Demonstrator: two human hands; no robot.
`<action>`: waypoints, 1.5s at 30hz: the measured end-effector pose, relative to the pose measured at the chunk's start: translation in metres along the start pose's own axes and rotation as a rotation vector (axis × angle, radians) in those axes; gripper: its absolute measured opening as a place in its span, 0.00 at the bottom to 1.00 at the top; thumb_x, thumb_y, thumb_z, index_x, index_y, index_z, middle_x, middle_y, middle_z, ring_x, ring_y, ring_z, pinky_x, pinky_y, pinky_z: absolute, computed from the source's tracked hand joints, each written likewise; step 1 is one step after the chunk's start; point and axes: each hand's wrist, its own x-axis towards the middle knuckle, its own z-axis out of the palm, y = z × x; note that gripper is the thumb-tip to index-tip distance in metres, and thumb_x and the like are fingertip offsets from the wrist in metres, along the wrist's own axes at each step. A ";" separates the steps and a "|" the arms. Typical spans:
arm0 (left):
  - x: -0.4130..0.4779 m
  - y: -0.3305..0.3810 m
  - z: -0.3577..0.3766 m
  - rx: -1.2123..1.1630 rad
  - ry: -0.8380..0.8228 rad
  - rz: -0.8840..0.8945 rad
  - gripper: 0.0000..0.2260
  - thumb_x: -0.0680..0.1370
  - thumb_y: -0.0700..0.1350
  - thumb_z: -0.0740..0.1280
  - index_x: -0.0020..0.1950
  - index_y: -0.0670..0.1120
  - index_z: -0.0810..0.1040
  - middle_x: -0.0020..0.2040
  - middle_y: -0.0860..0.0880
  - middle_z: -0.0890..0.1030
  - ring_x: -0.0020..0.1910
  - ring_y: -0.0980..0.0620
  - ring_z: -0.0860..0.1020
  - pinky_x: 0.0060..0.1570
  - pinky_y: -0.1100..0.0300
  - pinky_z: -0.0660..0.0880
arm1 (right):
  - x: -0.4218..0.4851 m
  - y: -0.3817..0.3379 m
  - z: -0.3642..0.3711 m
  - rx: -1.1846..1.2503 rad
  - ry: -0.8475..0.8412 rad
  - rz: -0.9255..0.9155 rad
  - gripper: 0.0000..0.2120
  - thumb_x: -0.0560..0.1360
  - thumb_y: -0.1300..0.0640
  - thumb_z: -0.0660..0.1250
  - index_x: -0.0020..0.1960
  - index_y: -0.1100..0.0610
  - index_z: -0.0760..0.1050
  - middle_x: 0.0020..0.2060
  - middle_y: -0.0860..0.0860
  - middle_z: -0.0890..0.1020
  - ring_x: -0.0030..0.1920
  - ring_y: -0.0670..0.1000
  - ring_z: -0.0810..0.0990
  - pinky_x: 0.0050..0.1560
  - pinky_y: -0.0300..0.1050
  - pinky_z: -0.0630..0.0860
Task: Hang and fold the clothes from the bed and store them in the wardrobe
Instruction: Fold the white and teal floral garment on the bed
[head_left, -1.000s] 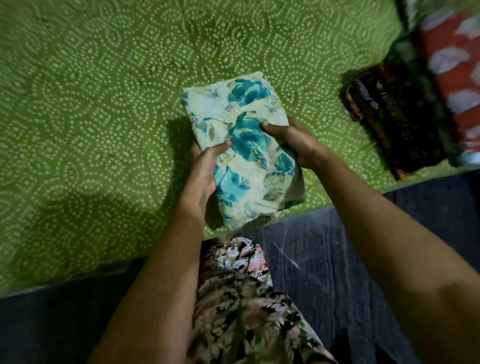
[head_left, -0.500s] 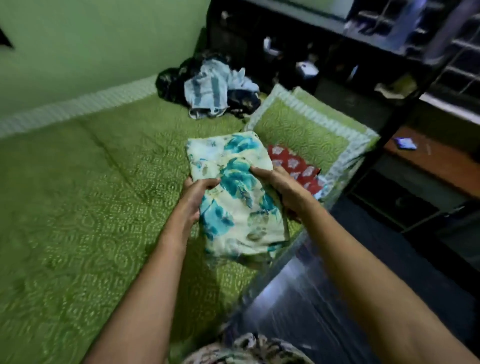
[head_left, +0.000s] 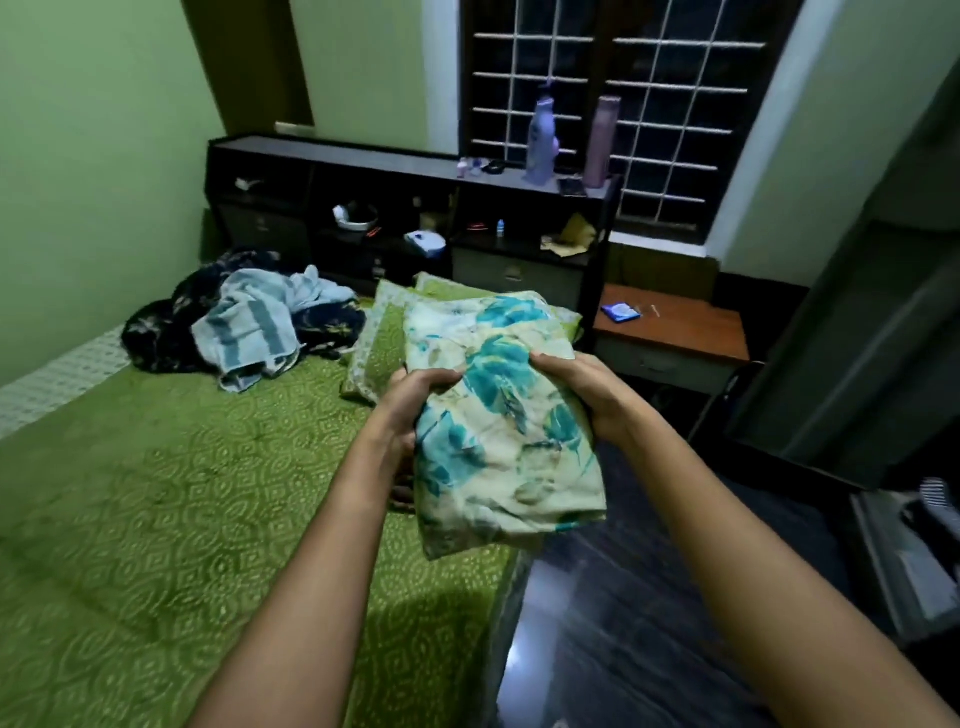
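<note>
A folded cream cloth with teal leaf print is held up in the air over the bed's right edge. My left hand grips its left side with the thumb on top. Along the cloth's right side my right hand holds it, thumb over the top face. The bed has a green patterned cover. At its far end lies a heap of unfolded clothes, dark fabric with a pale blue striped piece on top.
Green pillows lie at the bed's head behind the cloth. A dark shelf unit with bottles stands under a barred window. A wooden side table is to the right. Dark floor runs along the bed; a dark cabinet door at far right.
Both hands lifted the folded cloth off the bed. The view swung up and to the right, from the bedcover to the room's far end.
</note>
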 end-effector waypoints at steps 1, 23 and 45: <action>0.009 0.000 0.012 0.013 -0.025 -0.018 0.21 0.71 0.33 0.67 0.64 0.34 0.71 0.56 0.35 0.80 0.49 0.40 0.81 0.36 0.49 0.81 | 0.003 -0.003 -0.013 0.024 0.016 0.003 0.13 0.76 0.56 0.67 0.58 0.61 0.77 0.46 0.57 0.84 0.41 0.54 0.83 0.47 0.50 0.81; 0.298 -0.040 0.488 0.220 -0.736 -0.265 0.22 0.71 0.33 0.66 0.64 0.44 0.72 0.55 0.38 0.81 0.54 0.38 0.80 0.53 0.40 0.77 | 0.090 -0.100 -0.440 0.282 0.607 -0.192 0.19 0.75 0.56 0.67 0.64 0.58 0.72 0.52 0.59 0.83 0.51 0.58 0.83 0.47 0.53 0.81; 0.370 -0.141 0.935 0.631 -1.404 -0.217 0.17 0.74 0.36 0.68 0.60 0.42 0.67 0.50 0.43 0.80 0.39 0.49 0.81 0.31 0.59 0.78 | 0.062 -0.136 -0.741 0.485 1.490 -0.389 0.10 0.73 0.68 0.67 0.53 0.62 0.78 0.42 0.59 0.85 0.37 0.55 0.84 0.36 0.51 0.82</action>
